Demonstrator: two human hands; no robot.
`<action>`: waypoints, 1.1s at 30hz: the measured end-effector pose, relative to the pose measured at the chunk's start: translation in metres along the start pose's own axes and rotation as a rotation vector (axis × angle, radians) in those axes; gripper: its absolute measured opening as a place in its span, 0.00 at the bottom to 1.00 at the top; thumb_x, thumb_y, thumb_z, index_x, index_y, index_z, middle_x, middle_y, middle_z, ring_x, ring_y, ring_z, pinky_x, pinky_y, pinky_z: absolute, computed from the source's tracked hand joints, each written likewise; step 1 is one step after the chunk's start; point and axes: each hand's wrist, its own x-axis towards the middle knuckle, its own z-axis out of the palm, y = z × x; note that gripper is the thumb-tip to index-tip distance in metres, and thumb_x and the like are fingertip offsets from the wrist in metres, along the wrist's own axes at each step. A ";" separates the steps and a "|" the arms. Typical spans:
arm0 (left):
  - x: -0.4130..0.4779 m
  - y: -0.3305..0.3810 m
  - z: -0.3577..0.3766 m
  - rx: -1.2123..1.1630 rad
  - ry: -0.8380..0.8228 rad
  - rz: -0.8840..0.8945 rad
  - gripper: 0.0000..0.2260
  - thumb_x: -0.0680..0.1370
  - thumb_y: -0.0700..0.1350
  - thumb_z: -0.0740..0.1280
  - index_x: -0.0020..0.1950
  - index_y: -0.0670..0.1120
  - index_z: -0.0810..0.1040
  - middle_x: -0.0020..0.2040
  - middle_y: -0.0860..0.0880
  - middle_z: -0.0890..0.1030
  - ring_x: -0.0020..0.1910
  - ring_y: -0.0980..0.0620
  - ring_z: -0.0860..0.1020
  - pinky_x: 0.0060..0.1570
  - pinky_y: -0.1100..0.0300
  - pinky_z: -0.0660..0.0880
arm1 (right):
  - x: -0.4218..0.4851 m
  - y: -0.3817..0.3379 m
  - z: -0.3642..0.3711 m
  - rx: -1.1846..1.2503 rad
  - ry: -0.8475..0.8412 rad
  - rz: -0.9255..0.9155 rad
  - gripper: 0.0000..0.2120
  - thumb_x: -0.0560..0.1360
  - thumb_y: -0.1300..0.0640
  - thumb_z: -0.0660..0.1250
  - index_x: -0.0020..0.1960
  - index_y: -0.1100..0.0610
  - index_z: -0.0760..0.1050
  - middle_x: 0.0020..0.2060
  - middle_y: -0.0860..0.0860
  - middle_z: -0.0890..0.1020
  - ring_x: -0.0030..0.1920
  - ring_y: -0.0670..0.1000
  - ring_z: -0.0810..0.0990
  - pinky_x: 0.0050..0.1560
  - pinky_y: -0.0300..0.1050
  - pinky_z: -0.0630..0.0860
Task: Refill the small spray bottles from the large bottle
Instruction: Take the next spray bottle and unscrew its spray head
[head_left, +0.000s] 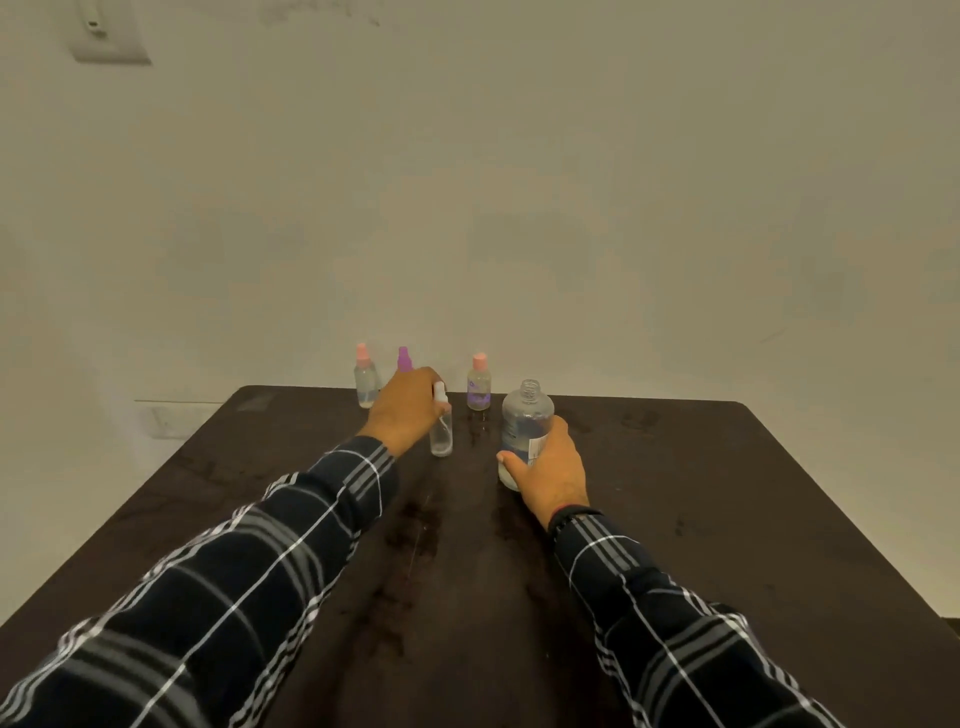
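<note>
The large clear bottle (521, 427) stands upright on the dark table (727, 519) with its neck uncapped, and my right hand (549, 470) grips its lower body. My left hand (408, 410) holds the top of a small clear spray bottle with a white head (441, 434), which stands on the table. Along the far edge stand a pink-capped spray bottle (365, 378), a purple-capped one (404, 359) mostly hidden behind my left hand, and a pink-capped bottle with a purple label (478, 383).
A plain wall rises right behind the table's far edge. Wet marks (415, 525) darken the tabletop between my arms. A wall switch plate (109, 36) sits at the upper left.
</note>
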 end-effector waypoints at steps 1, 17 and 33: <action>-0.014 -0.002 -0.004 -0.028 -0.014 0.010 0.08 0.80 0.46 0.70 0.57 0.45 0.80 0.50 0.47 0.83 0.50 0.46 0.81 0.55 0.49 0.78 | -0.002 -0.002 -0.002 -0.001 -0.005 0.003 0.31 0.72 0.51 0.77 0.69 0.53 0.65 0.66 0.53 0.75 0.66 0.57 0.74 0.67 0.53 0.71; -0.148 0.021 -0.022 -0.108 -0.195 0.183 0.11 0.79 0.52 0.71 0.60 0.53 0.80 0.54 0.53 0.83 0.51 0.56 0.80 0.57 0.55 0.79 | -0.061 -0.002 -0.033 -0.020 -0.100 0.061 0.50 0.66 0.50 0.81 0.77 0.58 0.54 0.74 0.58 0.65 0.72 0.60 0.68 0.70 0.54 0.68; -0.177 -0.001 0.014 -0.411 -0.129 -0.102 0.08 0.75 0.46 0.76 0.50 0.55 0.81 0.43 0.56 0.85 0.43 0.64 0.83 0.50 0.63 0.81 | -0.104 -0.046 0.019 0.006 -0.068 -0.136 0.11 0.72 0.48 0.75 0.48 0.49 0.76 0.45 0.46 0.80 0.46 0.46 0.79 0.48 0.42 0.79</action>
